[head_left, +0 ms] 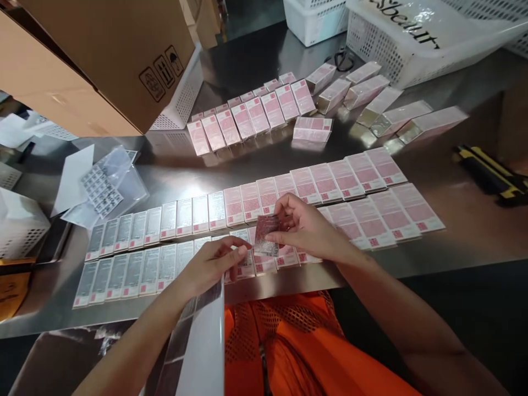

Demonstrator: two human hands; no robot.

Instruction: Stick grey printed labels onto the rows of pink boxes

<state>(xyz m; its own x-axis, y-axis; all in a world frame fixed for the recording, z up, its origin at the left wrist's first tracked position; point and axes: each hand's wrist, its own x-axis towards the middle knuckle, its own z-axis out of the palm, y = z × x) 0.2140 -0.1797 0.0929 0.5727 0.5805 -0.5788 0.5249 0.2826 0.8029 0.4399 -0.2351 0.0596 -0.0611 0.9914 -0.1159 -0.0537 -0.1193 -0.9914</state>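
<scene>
My right hand point(307, 228) pinches a small translucent sticker point(266, 235) above the near rows of flat pink boxes point(371, 190). My left hand point(214, 265) holds the top of a long white sticker sheet point(198, 341) that hangs over the table's front edge, its fingertips touching the sticker's left side. To the left of my hands, the boxes in both rows carry grey-white labels point(165, 242); those to the right show bare pink faces.
A further row of pink boxes point(247, 115) and loose boxes point(371, 99) lie at the back. A cardboard carton point(107, 55) sits on a white basket point(181, 99) at back left, white baskets point(391, 38) at back right. A yellow-black cutter point(490, 173) lies right, plastic bags point(103, 187) left.
</scene>
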